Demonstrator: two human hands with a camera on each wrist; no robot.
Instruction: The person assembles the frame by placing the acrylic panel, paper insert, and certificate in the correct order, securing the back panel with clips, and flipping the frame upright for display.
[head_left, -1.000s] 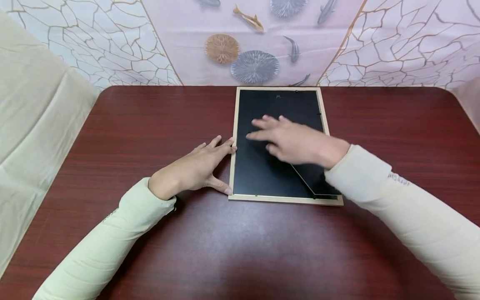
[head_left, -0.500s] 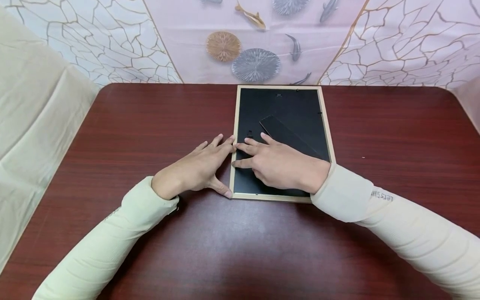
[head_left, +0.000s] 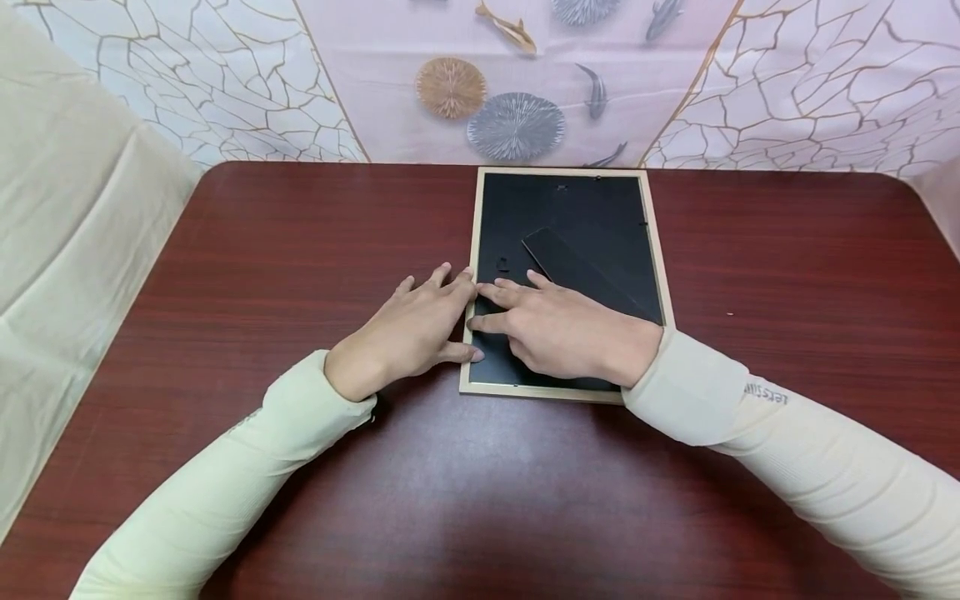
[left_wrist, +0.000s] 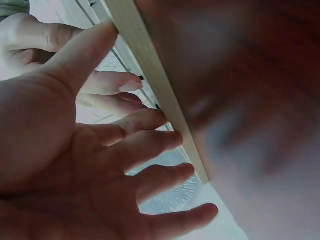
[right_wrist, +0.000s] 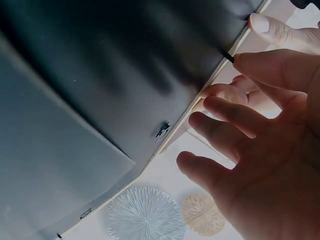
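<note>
A picture frame (head_left: 562, 396) lies face down near the table's far edge, its pale wood rim around a black backing board (head_left: 600, 196). The stand leg (head_left: 573, 262) lies slanting across the board, partly behind my right hand (head_left: 570, 333). That hand reaches over the board with digits extended to the left rim; its thumb touches a small black tab (right_wrist: 228, 57) in the right wrist view. My left hand (head_left: 408, 333) rests along the left rim, fingers spread and thumb tip at the board's edge. The right sleeve hides the lower right corner.
Dark red wood table (head_left: 337, 225) surrounds the frame. A patterned cloth (head_left: 412, 33) with printed fish and discs hangs behind it, and a plain pale cloth (head_left: 67, 233) at the left. A small hanger (head_left: 502, 264) sits on the backing board.
My right hand has moved left and down from the board's middle to the left rim, uncovering the stand's tip. The left thumb has shifted from the lower left corner up to the board's edge.
</note>
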